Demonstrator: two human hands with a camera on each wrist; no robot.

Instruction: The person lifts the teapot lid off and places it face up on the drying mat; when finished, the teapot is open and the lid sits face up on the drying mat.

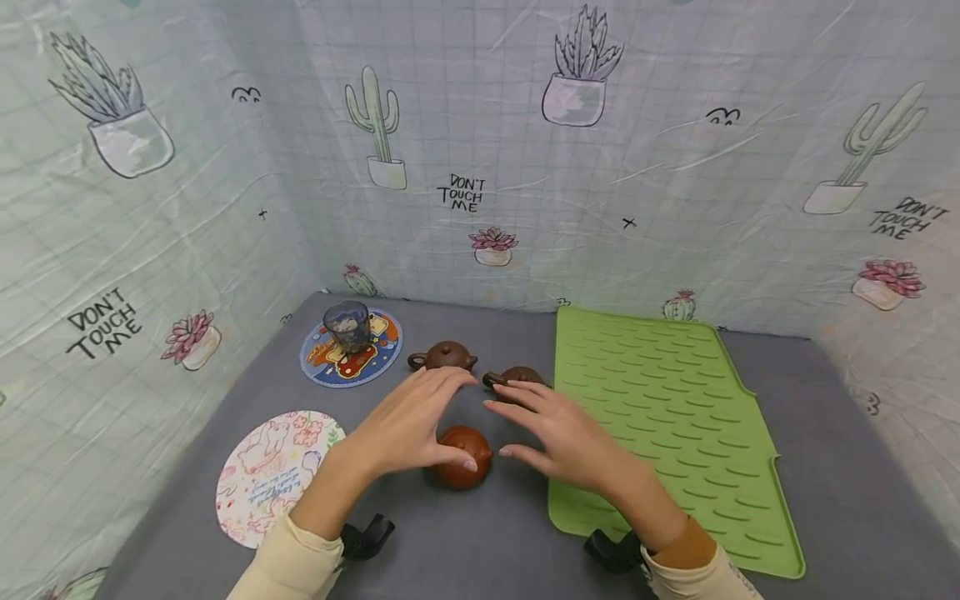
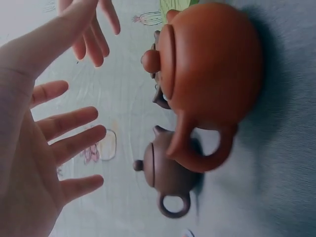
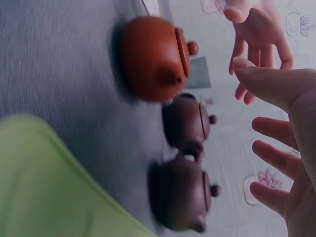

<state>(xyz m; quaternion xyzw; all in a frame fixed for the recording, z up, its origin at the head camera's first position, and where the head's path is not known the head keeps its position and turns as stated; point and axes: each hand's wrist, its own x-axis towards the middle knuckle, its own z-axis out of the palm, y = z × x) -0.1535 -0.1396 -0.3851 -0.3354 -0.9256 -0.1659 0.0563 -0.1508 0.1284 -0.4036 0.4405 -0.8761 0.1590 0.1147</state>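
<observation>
Grey tabletop (image 1: 487, 546) is occupied centrally by the orange-brown teapot (image 2: 217, 69), probably rigid, breakable, best held by its handle (image 2: 210, 164), lid (image 2: 169, 61) steadied. Above, the left hand (image 1: 401, 427) and right hand (image 1: 562, 437) are held spread, nothing grasped; two darker teapots (image 1: 447, 357) are set beyond.

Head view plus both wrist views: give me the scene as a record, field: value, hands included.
left hand: empty, above and beside the reddish teapot
right hand: empty, fingers spread, nearer the green mat
reddish teapot: upright, lid on, nearest the person
dark teapots: two, beyond it, lids on; left one, right one
glass: on the blue round mat
pale round mat: near left
surface: grey
</observation>
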